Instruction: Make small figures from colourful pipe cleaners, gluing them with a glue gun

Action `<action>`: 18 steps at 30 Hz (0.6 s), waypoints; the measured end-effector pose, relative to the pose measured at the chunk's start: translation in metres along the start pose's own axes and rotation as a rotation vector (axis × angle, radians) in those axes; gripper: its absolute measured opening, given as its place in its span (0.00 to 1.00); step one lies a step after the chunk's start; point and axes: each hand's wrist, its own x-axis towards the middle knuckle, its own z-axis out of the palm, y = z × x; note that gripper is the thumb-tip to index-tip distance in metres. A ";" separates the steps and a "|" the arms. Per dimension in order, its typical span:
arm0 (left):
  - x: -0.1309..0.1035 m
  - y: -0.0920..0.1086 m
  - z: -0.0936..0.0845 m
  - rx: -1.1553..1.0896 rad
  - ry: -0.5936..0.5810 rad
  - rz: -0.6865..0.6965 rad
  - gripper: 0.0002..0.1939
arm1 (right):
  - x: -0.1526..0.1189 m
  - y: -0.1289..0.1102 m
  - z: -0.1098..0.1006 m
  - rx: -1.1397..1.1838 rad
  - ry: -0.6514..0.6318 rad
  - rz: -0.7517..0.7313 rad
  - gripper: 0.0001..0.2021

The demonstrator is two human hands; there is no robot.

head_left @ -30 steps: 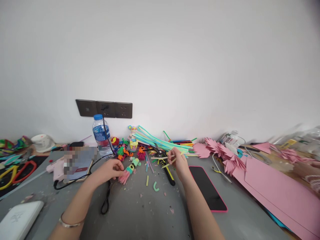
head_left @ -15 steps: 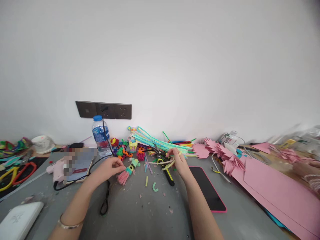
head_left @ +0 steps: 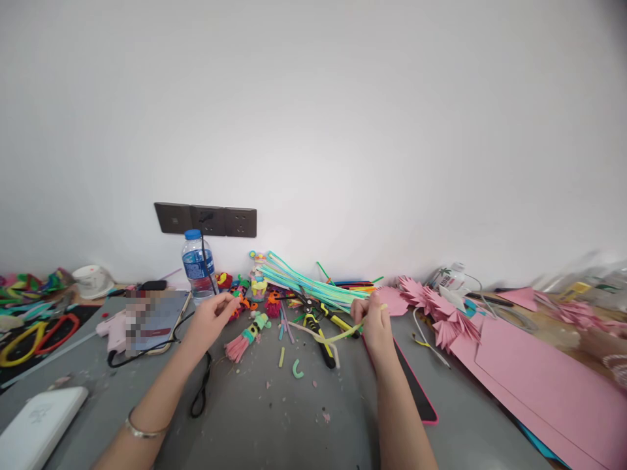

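Observation:
My right hand (head_left: 376,324) is closed around a pale yellow-green pipe cleaner (head_left: 337,338), which trails leftward over yellow-and-black pliers (head_left: 319,339). My left hand (head_left: 211,322) has its thumb and fingers pressed together; whether anything is between them is too small to make out. Just right of it lies a small doll of pipe cleaners (head_left: 249,336), with a green top and a pink fringe. Behind it sit several other colourful pipe-cleaner figures (head_left: 259,287). A bundle of mint and yellow pipe cleaners (head_left: 313,284) stretches between the figures and my right hand.
A water bottle (head_left: 198,267) and a phone (head_left: 161,320) with a black cable stand left. A pink-edged tablet (head_left: 416,391) lies under my right forearm. Pink paper sheets (head_left: 539,385) cover the right side, near another person's hand (head_left: 600,341). Scissors (head_left: 42,339) lie far left.
My right hand has moved right, and the yellow-green pipe cleaner now stretches out to its left. My left hand has shifted slightly up and left, away from the doll.

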 end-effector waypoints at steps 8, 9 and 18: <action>-0.007 0.014 0.010 -0.013 0.068 0.033 0.17 | -0.003 -0.020 -0.007 0.683 -0.010 0.087 0.32; -0.008 0.016 0.011 -0.019 0.083 0.035 0.17 | -0.003 -0.023 -0.008 0.747 0.010 0.061 0.32; -0.027 0.030 0.035 -0.070 -0.096 0.141 0.14 | 0.000 -0.025 -0.022 1.177 0.269 -0.004 0.27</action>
